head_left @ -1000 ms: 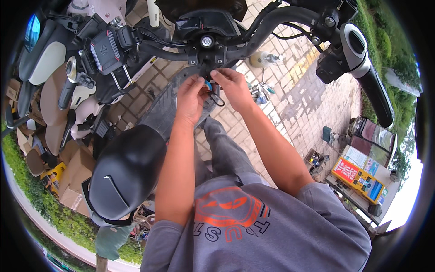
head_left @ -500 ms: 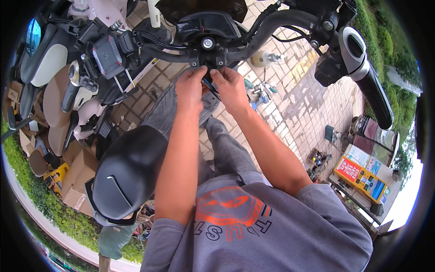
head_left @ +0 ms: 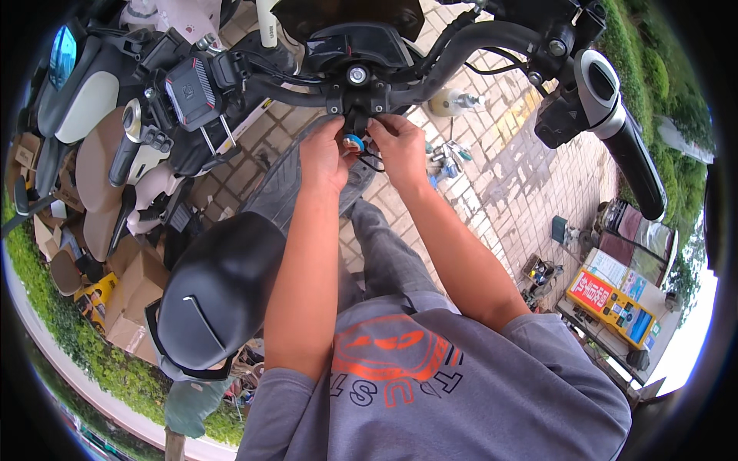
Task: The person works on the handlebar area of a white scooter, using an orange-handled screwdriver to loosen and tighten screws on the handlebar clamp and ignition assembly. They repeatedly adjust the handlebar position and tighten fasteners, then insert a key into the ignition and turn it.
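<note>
Both my hands work just below the handlebar clamp [head_left: 356, 98] of an electric scooter. My left hand [head_left: 323, 154] is closed, with a small round piece with a blue rim and pale centre [head_left: 353, 144] at its fingers; it looks like a tape roll. My right hand [head_left: 398, 146] pinches with thumb and fingertips at the right side of the dark stem. What sits between those fingertips is too small to make out. A thin black cable [head_left: 372, 163] loops down between the hands. Above them are the round key lock [head_left: 357, 74] and the dark dashboard [head_left: 357, 48].
The right handlebar grip [head_left: 634, 165] juts out at right. A black seat [head_left: 219, 284] stands at lower left, with parked scooters and cardboard boxes [head_left: 137, 300] beyond. Tools [head_left: 450, 157] and a bottle [head_left: 453, 101] lie on the paving. A table [head_left: 615, 361] holds a yellow box.
My hands have moved slightly apart. The blue-rimmed round piece now shows by my left fingers, and the cable loop shows below. The view has shifted a little.
</note>
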A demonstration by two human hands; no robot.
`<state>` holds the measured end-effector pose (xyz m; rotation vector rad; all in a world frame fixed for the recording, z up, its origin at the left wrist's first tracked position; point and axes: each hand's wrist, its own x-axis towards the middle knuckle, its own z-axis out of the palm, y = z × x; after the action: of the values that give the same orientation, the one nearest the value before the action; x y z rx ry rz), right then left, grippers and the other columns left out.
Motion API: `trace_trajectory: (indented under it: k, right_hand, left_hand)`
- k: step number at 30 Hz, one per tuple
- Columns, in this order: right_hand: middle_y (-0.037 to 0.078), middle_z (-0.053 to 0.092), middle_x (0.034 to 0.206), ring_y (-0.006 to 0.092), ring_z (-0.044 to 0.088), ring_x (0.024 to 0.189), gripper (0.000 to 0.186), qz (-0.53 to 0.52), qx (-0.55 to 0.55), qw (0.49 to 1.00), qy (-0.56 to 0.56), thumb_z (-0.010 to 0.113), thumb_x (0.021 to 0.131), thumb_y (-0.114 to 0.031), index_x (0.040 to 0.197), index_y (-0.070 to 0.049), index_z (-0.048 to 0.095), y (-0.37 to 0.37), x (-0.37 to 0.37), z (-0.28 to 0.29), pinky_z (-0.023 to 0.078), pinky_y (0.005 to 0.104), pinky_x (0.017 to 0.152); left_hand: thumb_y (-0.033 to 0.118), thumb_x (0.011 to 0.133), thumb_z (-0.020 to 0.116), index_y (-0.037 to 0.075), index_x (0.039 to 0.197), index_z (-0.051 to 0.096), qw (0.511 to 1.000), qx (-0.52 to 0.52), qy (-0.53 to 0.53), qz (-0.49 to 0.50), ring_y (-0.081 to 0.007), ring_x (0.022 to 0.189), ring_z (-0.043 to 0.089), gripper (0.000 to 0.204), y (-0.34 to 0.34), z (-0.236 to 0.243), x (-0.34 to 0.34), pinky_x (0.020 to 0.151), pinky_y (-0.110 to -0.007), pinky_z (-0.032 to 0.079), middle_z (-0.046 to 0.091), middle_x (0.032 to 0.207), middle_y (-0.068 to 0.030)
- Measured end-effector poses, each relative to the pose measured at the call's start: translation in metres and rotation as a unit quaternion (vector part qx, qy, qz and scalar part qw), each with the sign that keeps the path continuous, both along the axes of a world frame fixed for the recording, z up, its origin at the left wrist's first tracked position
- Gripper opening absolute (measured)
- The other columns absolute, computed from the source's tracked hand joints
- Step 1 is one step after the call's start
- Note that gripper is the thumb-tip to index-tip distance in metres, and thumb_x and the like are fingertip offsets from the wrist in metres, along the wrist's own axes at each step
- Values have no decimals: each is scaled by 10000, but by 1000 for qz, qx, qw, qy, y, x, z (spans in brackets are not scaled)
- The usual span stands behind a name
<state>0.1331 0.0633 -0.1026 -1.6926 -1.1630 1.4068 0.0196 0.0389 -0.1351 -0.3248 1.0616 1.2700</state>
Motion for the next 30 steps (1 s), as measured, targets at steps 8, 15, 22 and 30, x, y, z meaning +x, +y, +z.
trace_trajectory:
  k: [8, 15, 22, 30]
  right_hand:
    - [57, 626, 712, 96, 554, 625, 177, -44, 20, 999, 6, 614, 853, -101, 896, 69, 637, -5, -12, -11, 450, 247, 579]
    - [35, 602, 712, 93, 544, 619, 147, -61, -45, 985, 155, 606, 841, -96, 884, 44, 607, -3, -8, -15, 449, 237, 576]
    - [45, 613, 721, 84, 541, 630, 190, -30, -11, 999, 31, 613, 830, -127, 877, 56, 607, -4, -11, 5, 445, 232, 558]
    - [19, 607, 721, 66, 503, 614, 183, -37, -14, 997, 70, 620, 850, -124, 895, 53, 628, -5, -11, -1, 418, 231, 542]
  left_hand:
    - [153, 828, 629, 53, 844, 603, 996, 8, 85, -40, -111, 585, 554, 104, -1, 14, 0, 489, -258, 400, 598, 757, -31]
    - [149, 893, 536, 43, 931, 607, 1000, 16, -13, 2, -176, 695, 558, 133, 3, 4, -3, 632, -338, 456, 609, 819, -66]
    - [204, 922, 484, 50, 980, 585, 992, 58, -108, -2, -179, 785, 559, 193, -4, -4, 1, 691, -363, 439, 614, 871, -57]
    - [156, 884, 556, 38, 926, 588, 999, -14, -33, 26, -147, 688, 572, 130, -2, 11, -4, 596, -321, 439, 608, 791, -51]
